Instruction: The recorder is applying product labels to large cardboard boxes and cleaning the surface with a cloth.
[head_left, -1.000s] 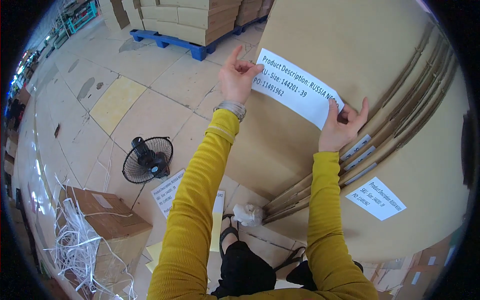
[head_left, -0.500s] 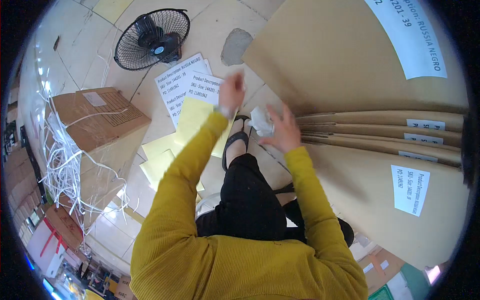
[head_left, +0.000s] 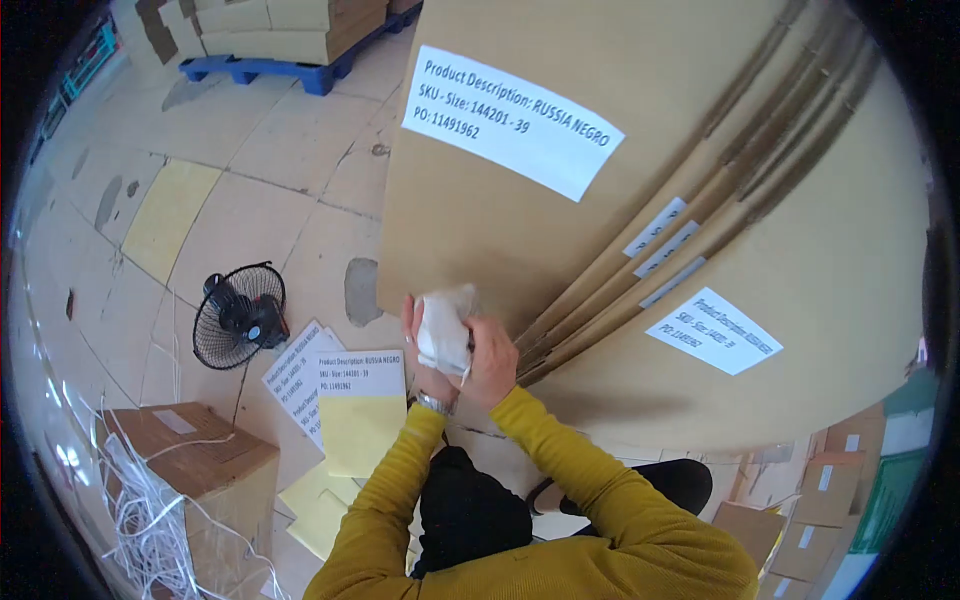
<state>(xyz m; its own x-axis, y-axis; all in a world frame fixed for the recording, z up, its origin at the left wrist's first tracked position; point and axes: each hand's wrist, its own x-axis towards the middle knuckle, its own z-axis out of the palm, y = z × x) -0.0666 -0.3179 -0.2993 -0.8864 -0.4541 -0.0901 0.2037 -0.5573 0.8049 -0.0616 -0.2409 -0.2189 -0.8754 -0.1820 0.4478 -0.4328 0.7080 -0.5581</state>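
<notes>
A white crumpled wad (head_left: pixel 443 335), cloth or paper I cannot tell, is held between my two hands in front of the large cardboard cartons (head_left: pixel 450 230). My left hand (head_left: pixel 430 382) grips it from the left and below, its fingers partly hidden behind the wad. Around its right side curl the fingers of my right hand (head_left: pixel 492 360), close to the folded carton edges. The cartons stand on edge, several pressed together, each with a white printed label (head_left: pixel 510 120).
White label sheets (head_left: pixel 360 372) and yellow sheets (head_left: pixel 362 435) lie on the tiled floor at my left. Beyond them stands a black fan (head_left: pixel 240 318). A brown box (head_left: pixel 190 455) with tangled white strapping (head_left: pixel 150 520) is at lower left; a blue pallet (head_left: pixel 315 78) bears cartons at the far back.
The white wad has come up from beside my foot into both hands, which were apart before. My view has swung toward the cartons, bringing the pallet into sight.
</notes>
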